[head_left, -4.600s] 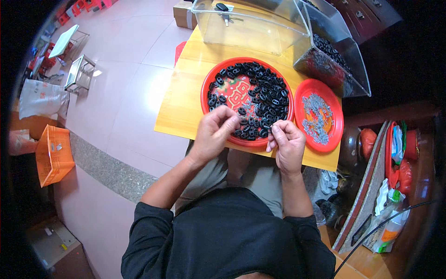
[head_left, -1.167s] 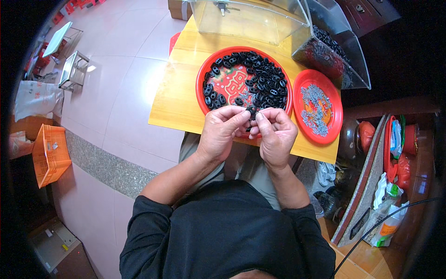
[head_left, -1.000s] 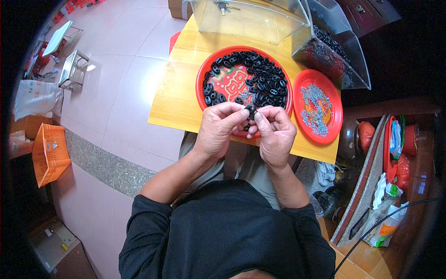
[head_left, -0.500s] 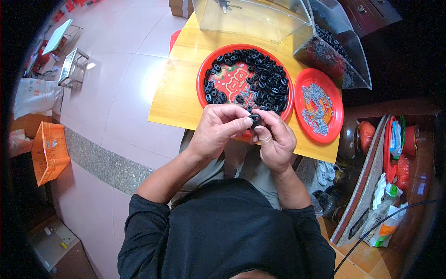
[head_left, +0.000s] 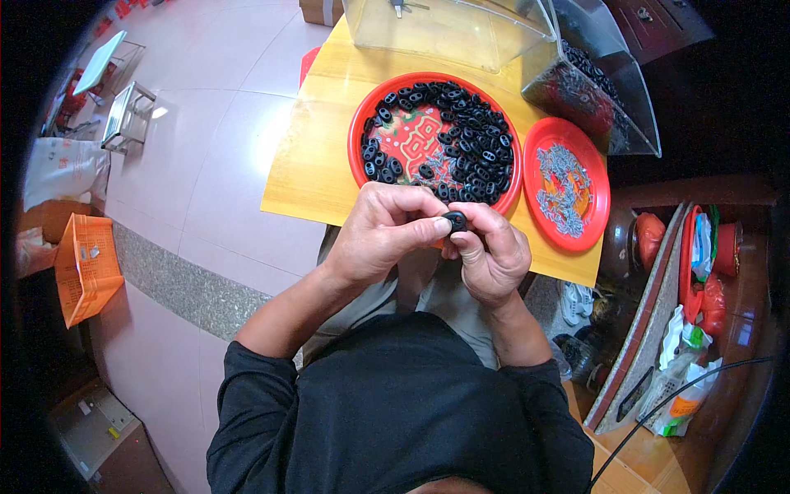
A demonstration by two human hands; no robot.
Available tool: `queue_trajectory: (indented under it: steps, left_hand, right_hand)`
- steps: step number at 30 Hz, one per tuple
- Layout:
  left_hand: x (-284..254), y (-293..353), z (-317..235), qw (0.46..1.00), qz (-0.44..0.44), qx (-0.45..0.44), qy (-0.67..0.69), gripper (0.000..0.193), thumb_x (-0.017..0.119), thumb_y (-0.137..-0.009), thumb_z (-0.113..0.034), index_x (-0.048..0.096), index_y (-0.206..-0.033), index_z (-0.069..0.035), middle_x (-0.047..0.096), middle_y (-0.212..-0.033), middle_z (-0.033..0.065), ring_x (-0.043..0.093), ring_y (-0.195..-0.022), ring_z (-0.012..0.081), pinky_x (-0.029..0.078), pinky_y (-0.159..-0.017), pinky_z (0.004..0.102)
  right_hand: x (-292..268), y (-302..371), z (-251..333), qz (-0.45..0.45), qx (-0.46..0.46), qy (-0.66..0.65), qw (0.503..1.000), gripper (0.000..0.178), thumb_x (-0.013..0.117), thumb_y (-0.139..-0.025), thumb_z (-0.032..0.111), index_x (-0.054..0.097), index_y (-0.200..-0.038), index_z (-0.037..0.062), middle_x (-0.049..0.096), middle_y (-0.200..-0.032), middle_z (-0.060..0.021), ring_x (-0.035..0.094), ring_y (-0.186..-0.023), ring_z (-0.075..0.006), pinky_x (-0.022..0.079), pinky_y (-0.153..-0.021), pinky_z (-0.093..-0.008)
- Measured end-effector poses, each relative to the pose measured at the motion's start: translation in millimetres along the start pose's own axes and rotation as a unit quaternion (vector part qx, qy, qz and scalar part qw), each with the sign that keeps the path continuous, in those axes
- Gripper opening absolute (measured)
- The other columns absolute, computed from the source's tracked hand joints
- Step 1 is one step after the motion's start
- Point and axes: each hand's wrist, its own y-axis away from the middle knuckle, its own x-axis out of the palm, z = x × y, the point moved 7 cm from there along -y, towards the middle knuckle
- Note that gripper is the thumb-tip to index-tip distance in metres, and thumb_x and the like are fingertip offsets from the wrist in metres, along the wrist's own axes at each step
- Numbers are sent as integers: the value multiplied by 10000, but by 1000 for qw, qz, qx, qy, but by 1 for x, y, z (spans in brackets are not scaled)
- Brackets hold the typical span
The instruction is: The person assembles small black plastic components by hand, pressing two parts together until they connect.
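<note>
Since half a second ago our hands have closed in a little tighter on one piece; the trays have not shifted.

Head view, items in order:

1. Left hand (head_left: pixel 387 235): curled, thumb and forefinger pinched on a small black oval part (head_left: pixel 455 221), held over the near edge of the yellow table (head_left: pixel 309 165).
2. Right hand (head_left: pixel 491 259): fingers folded, pressing against the same part from the other side. Both hands grip it together.
3. Large red tray (head_left: pixel 359 123): heaped with more black oval parts, thickest on its right half, just beyond our hands.
4. Small red plate (head_left: pixel 594 177): holds small grey metal bits, touching the right of the big tray or just beside it.
5. Clear plastic bins (head_left: pixel 461 33): at the far edge; the right one carries dark pieces.
6. Orange crate (head_left: pixel 82 267): on the floor, well apart to our left.

Step in hand, as we judge it: fitting or pressing something into the black part. Whether a metal bit is already seated we cannot tell; the fingers hide it. Next move calls for a firm, square squeeze without letting the part twist.
</note>
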Motion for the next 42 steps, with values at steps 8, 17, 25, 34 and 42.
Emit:
queue_trajectory:
  steps: [8,17,25,34,42]
  left_hand:
    - [4,2,2,1000,15,-19,-4,86,612,-831,-43,644,-836,37,640,-734,75,618,-700,120,494,-634,229]
    - [0,-5,7,999,-18,-32,24,93,640,-822,-74,650,-860,10,632,-722,35,575,-653,66,467,-600,200]
    - [-58,18,-13,965,-208,27,-160,99,611,-828,-75,651,-866,7,623,-734,38,528,-619,60,400,-534,178]
    - [-91,42,1,949,-254,5,-188,91,602,-836,-77,644,-831,3,600,-692,24,515,-592,60,386,-514,181]
    - [-85,38,-3,950,-238,33,-201,85,621,-841,-69,652,-835,10,604,-724,0,541,-675,47,438,-620,189]
  right_hand:
    - [-3,-4,3,10,-24,-19,999,222,629,-842,117,580,-1006,-24,623,-764,-87,596,-617,-138,473,-553,-243]
    - [-18,-28,0,38,15,-68,997,220,650,-806,74,591,-993,-26,580,-776,-87,548,-664,-144,441,-586,-231]
    - [-146,-121,-46,-180,110,-133,968,152,558,-840,11,591,-980,-38,624,-766,-120,592,-581,-144,519,-497,-271]
    - [-206,-178,-81,-267,31,159,950,356,563,-846,12,467,-1167,-108,623,-850,-126,599,-651,-140,529,-548,-259]
    - [-2,-86,-72,217,-62,258,939,70,583,-760,49,585,-830,38,574,-788,-140,591,-732,-327,485,-637,-396]
